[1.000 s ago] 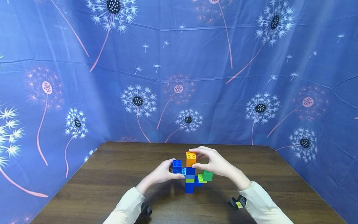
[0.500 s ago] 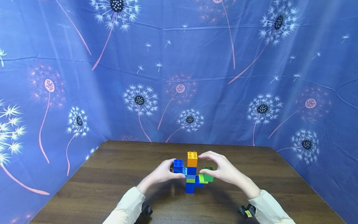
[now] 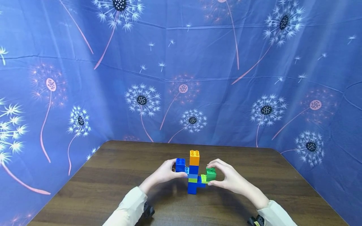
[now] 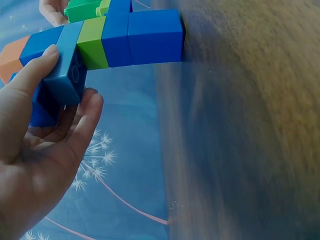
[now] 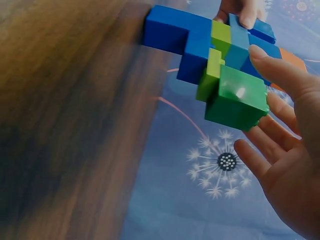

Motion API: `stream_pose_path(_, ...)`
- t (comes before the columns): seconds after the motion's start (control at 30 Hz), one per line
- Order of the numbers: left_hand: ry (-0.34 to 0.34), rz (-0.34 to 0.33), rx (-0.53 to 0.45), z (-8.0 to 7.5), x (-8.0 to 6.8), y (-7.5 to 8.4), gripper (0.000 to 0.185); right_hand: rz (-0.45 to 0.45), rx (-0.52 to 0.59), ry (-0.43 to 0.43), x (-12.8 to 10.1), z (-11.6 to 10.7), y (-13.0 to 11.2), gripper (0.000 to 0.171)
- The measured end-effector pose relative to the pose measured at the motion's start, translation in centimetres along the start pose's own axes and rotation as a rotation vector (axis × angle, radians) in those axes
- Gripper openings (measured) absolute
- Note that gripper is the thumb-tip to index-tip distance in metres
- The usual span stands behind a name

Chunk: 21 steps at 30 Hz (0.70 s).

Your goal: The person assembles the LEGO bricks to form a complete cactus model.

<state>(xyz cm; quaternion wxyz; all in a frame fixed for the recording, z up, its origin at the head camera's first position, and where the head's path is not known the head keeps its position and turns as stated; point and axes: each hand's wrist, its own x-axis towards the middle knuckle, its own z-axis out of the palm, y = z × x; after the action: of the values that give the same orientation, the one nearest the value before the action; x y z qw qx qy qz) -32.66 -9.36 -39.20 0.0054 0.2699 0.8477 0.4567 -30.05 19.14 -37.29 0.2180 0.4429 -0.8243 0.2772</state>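
Observation:
A model of toy building bricks stands upright on the table, with an orange brick (image 3: 194, 157) at its top and a dark blue brick (image 3: 192, 188) at its foot. My left hand (image 3: 165, 173) grips its left arm, where a dark blue brick (image 3: 180, 165) sits on a light blue one (image 4: 68, 65); the thumb presses the light blue brick and the fingers lie behind. My right hand (image 3: 229, 178) curves loosely around the green brick (image 5: 237, 97) on the right arm, thumb in front and fingers behind. A lime brick (image 5: 210, 75) lies under the green one.
The brown wooden table (image 3: 127, 160) reaches back to a blue cloth (image 3: 226, 119) printed with dandelions, which hangs behind and at the sides. A black wrist device (image 3: 255, 220) shows below my right sleeve, another (image 3: 148, 210) by the left.
My right hand has let go of the orange brick and moved down and right to the green brick. The left hand keeps its hold on the left arm.

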Motion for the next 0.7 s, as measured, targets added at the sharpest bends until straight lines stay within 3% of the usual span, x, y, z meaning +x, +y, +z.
stream_pose_path(0.13,0.024,-0.007,-0.016,0.1,0.2,-0.2,0.038,0.028,-0.036,0.005,-0.2,0.3,0.3,0.053)
stream_pose_path(0.4,0.082,-0.022,-0.123,0.3,0.6,-0.3,0.047,0.173,-0.129,-0.033,-0.2,0.9,0.7,0.072)
stream_pose_path(0.7,0.143,-0.021,-0.168,0.7,1.3,-0.8,0.052,0.241,-0.214,-0.001,0.1,2.6,0.7,0.095)
